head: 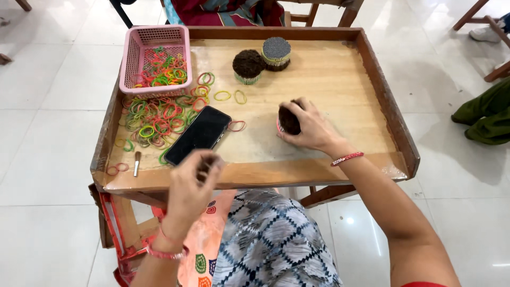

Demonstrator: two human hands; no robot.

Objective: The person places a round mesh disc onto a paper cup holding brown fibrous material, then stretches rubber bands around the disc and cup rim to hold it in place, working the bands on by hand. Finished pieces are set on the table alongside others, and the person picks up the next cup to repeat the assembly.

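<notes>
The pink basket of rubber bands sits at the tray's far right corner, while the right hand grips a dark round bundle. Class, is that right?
Not quite. The head view shows the pink basket at the tray's far left corner. The right hand does grip a dark round bundle.

dark stick bundle upright on tray

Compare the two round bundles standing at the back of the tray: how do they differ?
The left bundle has a dark brown top; the right bundle has a paler, grey speckled top. The left bundle stands nearer the person, the right bundle nearer the tray's far rim. The left bundle's band looks green, the right bundle's yellowish. Both are upright, round, close side by side, and untouched by either hand.
</notes>
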